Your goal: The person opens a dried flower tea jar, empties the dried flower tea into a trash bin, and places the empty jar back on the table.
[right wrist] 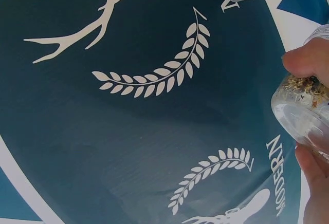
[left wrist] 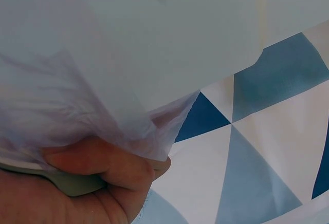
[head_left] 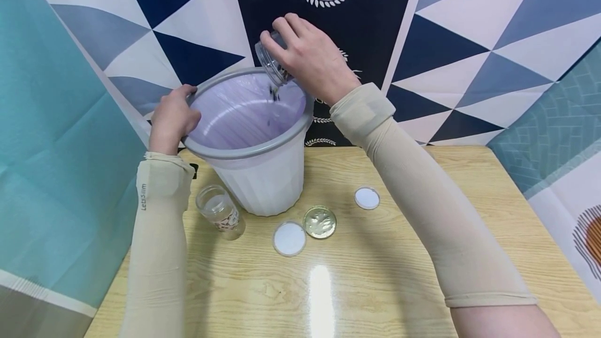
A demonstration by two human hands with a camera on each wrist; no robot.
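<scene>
My left hand (head_left: 172,119) grips the grey rim of a white trash bin (head_left: 269,186) at its left side. A thin, pale purple bin liner (head_left: 225,124) covers the inside, and its loose edge shows by my fingers in the left wrist view. Over the bin's far right rim, my right hand (head_left: 319,59) holds a clear jar (head_left: 266,62) tipped mouth-down. Dark bits (head_left: 274,93) fall from it into the bin. Brownish dried flakes (right wrist: 303,88) cling inside the jar in the right wrist view. The bin itself leans a little toward my left hand.
On the wooden table (head_left: 263,296), another clear jar (head_left: 219,210) stands left of the bin. Two white round lids (head_left: 289,239) (head_left: 367,198) and a gold one (head_left: 320,222) lie in front and to the right. A patterned cloth (head_left: 469,67) hangs behind.
</scene>
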